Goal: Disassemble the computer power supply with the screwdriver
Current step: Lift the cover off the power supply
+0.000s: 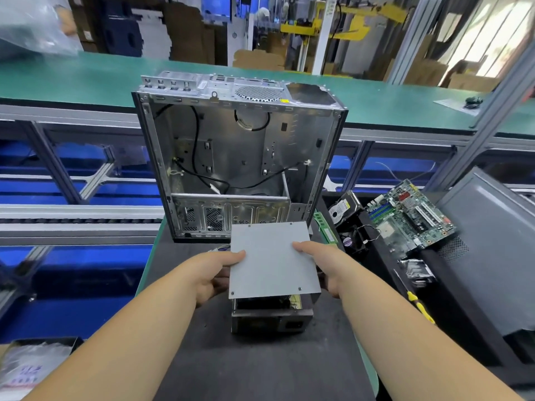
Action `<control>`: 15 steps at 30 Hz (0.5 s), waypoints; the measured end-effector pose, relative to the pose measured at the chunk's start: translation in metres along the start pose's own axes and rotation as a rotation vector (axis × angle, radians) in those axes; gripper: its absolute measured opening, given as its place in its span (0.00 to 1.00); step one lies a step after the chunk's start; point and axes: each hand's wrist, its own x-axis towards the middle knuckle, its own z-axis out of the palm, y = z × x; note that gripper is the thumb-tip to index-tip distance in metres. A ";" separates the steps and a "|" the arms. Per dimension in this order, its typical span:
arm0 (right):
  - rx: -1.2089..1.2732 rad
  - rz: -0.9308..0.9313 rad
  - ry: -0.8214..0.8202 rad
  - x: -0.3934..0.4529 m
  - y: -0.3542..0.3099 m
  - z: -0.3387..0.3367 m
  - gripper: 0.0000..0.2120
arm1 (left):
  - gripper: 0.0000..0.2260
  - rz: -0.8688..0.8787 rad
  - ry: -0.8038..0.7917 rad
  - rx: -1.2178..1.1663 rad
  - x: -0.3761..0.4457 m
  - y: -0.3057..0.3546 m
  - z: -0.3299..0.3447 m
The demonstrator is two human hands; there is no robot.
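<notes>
Both sides gripped: left hand (215, 273) and right hand (324, 267) clamped on grey cover (272, 259), raised above power supply (272, 316), just before empty case (240, 157). Risk: cover snagging internals, slicing fingers.

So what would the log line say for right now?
step: lifting cover | left hand: gripping grey cover | right hand: gripping cover | power supply base: on mat | screwdriver: lying right, unused

Power supply (272, 316) on mat, grey cover (273, 260) raised
</notes>
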 end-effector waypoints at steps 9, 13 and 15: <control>0.159 -0.114 -0.051 -0.016 -0.022 0.003 0.25 | 0.18 0.153 -0.016 -0.162 -0.026 0.024 -0.012; 0.304 -0.173 -0.105 -0.026 -0.031 0.015 0.12 | 0.21 0.214 -0.085 -0.176 -0.041 0.028 -0.026; 0.350 -0.241 -0.149 -0.030 -0.034 0.025 0.05 | 0.21 0.257 -0.135 -0.256 -0.045 0.026 -0.034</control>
